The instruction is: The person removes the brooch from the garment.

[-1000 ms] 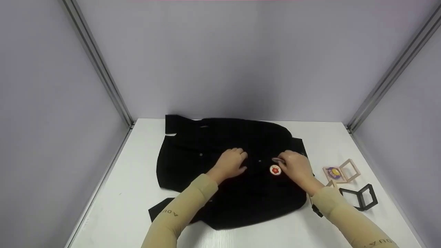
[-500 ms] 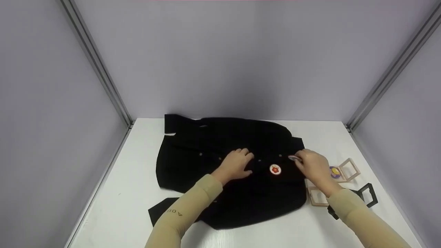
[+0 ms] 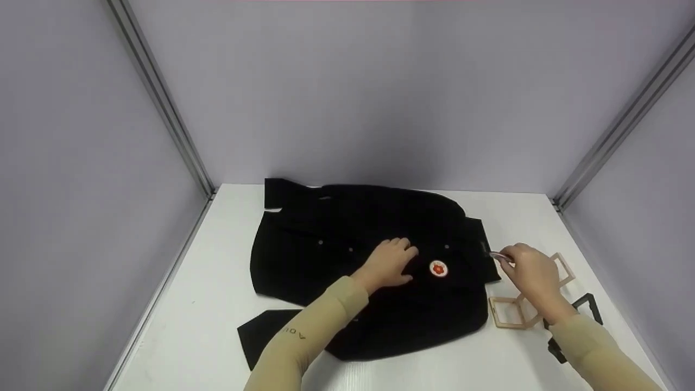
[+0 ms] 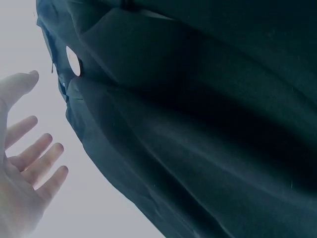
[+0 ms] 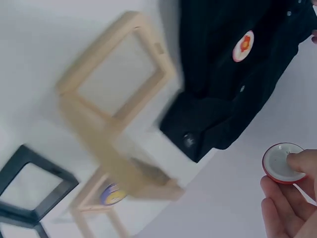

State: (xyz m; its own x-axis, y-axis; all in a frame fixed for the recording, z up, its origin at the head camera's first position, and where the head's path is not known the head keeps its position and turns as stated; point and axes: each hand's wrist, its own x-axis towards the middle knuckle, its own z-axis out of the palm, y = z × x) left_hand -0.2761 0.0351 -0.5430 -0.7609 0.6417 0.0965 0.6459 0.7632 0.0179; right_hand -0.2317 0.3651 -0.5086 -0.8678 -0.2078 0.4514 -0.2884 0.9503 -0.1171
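A black button-up garment (image 3: 304,260) lies spread on the white table. On its front is a round white badge (image 3: 438,269) with a red flower. Fingers spread, my left hand (image 3: 388,263) is over the garment's middle, left of that badge; nothing shows in its fingers in the left wrist view. My right hand (image 3: 535,277) pinches a second round badge (image 5: 282,163) between thumb and fingers, just off the garment's right end. This badge shows a pale back and a red rim in the right wrist view; its front is hidden.
An open light-wood hinged frame (image 3: 507,326) stands right of the garment. A second wooden frame (image 3: 567,269) is partly behind my right hand, with a purple-and-yellow badge (image 5: 113,194) in it. Black frames (image 5: 12,166) lie near my right forearm. Grey walls (image 3: 347,98) enclose the table.
My right hand has moved right with the pinched badge, from over the garment to beyond its right end. My left hand has shifted right across the garment. The flower badge stays on the cloth.
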